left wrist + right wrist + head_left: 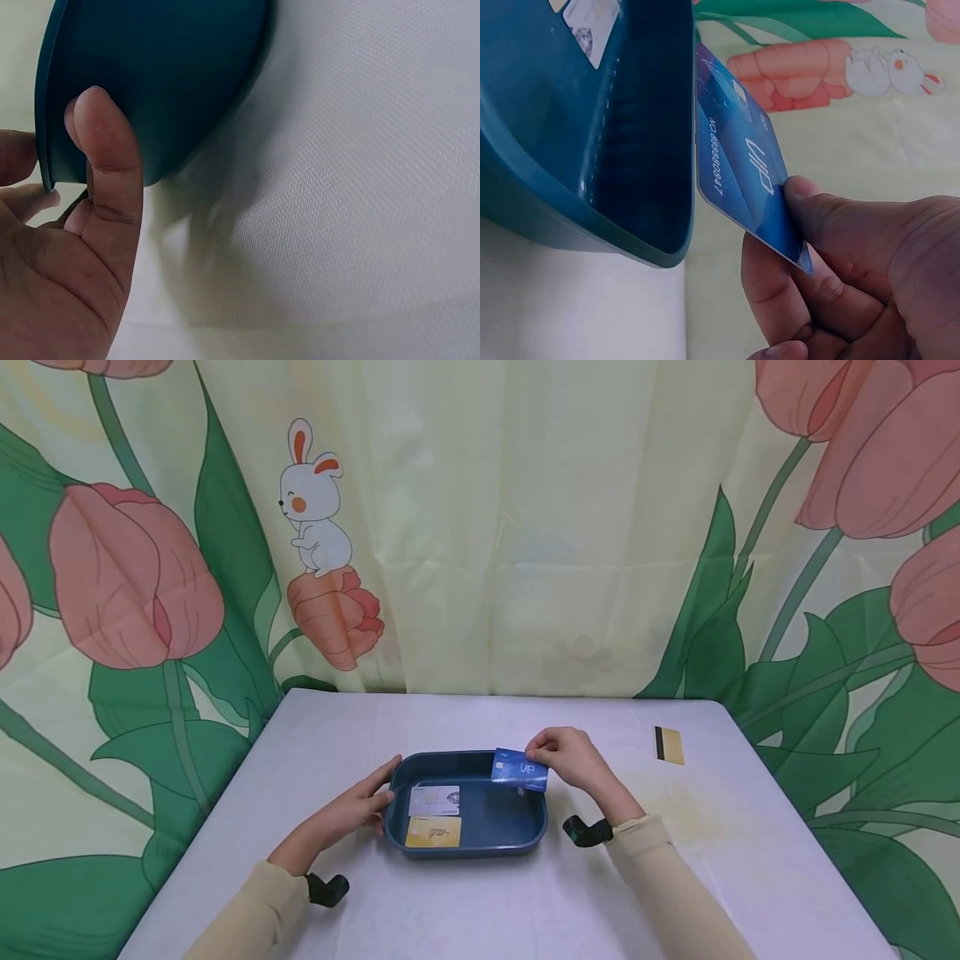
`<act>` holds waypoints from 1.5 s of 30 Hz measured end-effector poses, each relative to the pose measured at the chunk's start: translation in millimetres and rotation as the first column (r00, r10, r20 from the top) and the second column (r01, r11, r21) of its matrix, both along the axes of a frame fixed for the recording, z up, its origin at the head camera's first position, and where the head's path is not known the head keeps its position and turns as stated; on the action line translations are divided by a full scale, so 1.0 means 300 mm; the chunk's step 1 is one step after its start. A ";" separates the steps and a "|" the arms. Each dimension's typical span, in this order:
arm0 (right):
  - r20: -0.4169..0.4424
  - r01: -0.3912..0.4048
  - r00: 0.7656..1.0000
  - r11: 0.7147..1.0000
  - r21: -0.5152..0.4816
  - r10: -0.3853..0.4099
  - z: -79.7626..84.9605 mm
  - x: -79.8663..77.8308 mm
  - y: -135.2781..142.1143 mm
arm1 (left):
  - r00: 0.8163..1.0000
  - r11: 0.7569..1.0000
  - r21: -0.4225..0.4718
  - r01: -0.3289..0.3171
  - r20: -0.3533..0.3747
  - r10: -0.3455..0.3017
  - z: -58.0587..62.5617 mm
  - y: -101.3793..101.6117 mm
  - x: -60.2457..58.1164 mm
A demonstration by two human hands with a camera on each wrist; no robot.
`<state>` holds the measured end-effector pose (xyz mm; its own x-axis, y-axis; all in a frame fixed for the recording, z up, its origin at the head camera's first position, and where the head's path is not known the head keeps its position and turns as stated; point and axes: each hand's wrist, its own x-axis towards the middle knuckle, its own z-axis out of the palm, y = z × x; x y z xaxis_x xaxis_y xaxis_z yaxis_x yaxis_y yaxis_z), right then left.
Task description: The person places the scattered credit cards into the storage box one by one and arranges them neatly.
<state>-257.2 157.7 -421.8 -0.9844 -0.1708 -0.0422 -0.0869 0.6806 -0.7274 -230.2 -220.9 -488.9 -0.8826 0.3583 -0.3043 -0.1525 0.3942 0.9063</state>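
In the head view the blue VIP card (516, 771) tilted above the tray's (498, 822) 2 o'clock corner, pinched by the right hand (573, 757); whether it touched the rim was hard to tell. The left hand (351, 803), fingers extended, rested against the tray's 9 o'clock end. Both hands were apart, forearms entering from 5 and 7 o'clock.

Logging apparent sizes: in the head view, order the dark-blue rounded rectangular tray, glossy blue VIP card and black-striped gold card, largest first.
1. Dark-blue tray
2. Blue VIP card
3. Black-striped gold card
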 end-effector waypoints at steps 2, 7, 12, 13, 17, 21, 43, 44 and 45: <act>0.007 0.004 1.000 1.000 0.001 -0.004 -0.003 0.001 -0.004 | 1.000 1.000 0.002 0.001 -0.001 -0.001 0.000 0.002 -0.001; 0.004 -0.004 1.000 1.000 0.011 0.004 -0.017 0.000 -0.016 | 1.000 1.000 0.000 0.001 0.001 -0.001 -0.002 0.003 -0.005; -0.001 -0.016 1.000 1.000 0.005 0.016 -0.023 0.000 -0.030 | 1.000 1.000 0.008 0.013 0.006 -0.013 -0.006 0.003 -0.005; 0.000 -0.021 1.000 1.000 -0.001 0.021 -0.022 0.002 -0.033 | 1.000 1.000 0.009 0.015 0.004 -0.016 -0.006 0.002 -0.005; 0.018 -0.030 0.999 0.999 -0.030 0.031 -0.024 0.009 -0.045 | 1.000 1.000 0.006 0.015 -0.003 -0.015 -0.005 0.002 -0.005; 0.020 -0.029 0.999 0.999 -0.022 0.029 -0.033 0.011 -0.053 | 1.000 1.000 0.003 0.016 -0.009 -0.016 -0.005 0.002 -0.005; 0.034 -0.080 0.996 0.997 0.003 0.079 -0.069 0.028 -0.090 | 1.000 1.000 -0.008 0.000 -0.007 -0.001 0.003 0.005 0.009; 0.030 -0.084 0.996 0.996 0.006 0.083 -0.068 0.029 -0.093 | 1.000 1.000 -0.009 0.000 -0.008 0.000 0.004 0.006 0.010; 0.025 -0.087 0.996 0.996 0.008 0.087 -0.069 0.030 -0.096 | 1.000 1.000 -0.009 -0.002 -0.009 0.002 0.005 0.006 0.010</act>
<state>-248.4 128.9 -442.4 -0.9644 -0.2556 -0.0684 -0.1284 0.6782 -0.7236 -227.1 -219.0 -487.4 -0.8859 0.3538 -0.3001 -0.1455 0.4023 0.9039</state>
